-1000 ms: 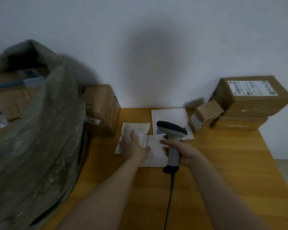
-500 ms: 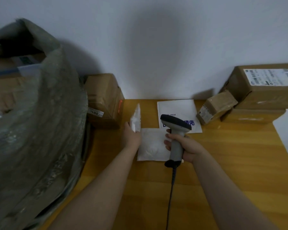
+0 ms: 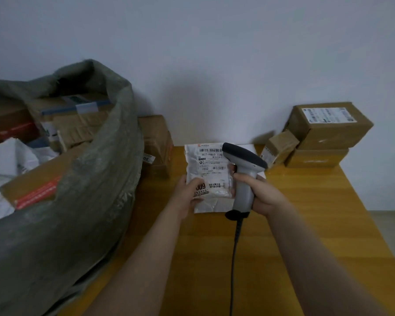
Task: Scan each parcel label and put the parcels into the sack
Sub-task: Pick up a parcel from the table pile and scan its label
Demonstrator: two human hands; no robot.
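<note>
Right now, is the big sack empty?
No, the sack holds brown boxes and white bags.

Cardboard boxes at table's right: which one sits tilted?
The small box, leftmost of the three; the upper box and lower box lie flat, stacked.

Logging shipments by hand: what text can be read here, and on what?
"P802": label of the white plastic mailer in the left hand.
"-P802 T70": same label, top line; start unclear.
"30": sticker on the brown cardboard box beside the grey sack.
Label on the top stacked brown box: too blurred.
</note>
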